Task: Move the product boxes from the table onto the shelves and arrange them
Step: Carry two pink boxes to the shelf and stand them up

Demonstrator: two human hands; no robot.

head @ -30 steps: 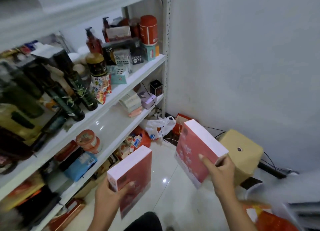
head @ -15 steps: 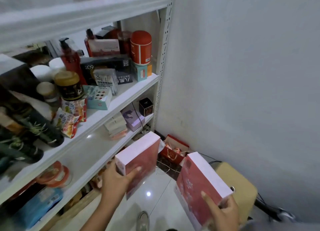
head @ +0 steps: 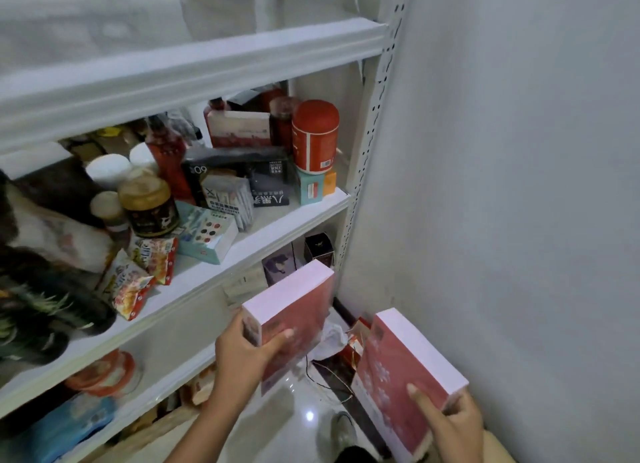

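Note:
My left hand (head: 242, 355) grips a red box with a pale pink top (head: 294, 310), held up in front of the lower shelf (head: 194, 369) of the white shelving unit. My right hand (head: 450, 424) holds a second, matching red and pink box (head: 398, 369) low at the right, near the wall. The two boxes are apart. The middle shelf (head: 277, 227) above the left box is crowded with products. The top shelf (head: 207, 64) looks mostly bare from this angle.
A red canister (head: 315, 136), dark boxes (head: 242, 175), a brown jar (head: 149, 202), snack packets (head: 138, 275) and dark bottles fill the middle shelf. A small black box (head: 318, 249) and a purple box (head: 280, 266) sit on the lower shelf. A red bag (head: 356, 341) lies on the floor.
The view has tilted up toward the shelves. My left hand has raised its box nearer the lower shelf's right end. The right hand's box has stayed low at the right.

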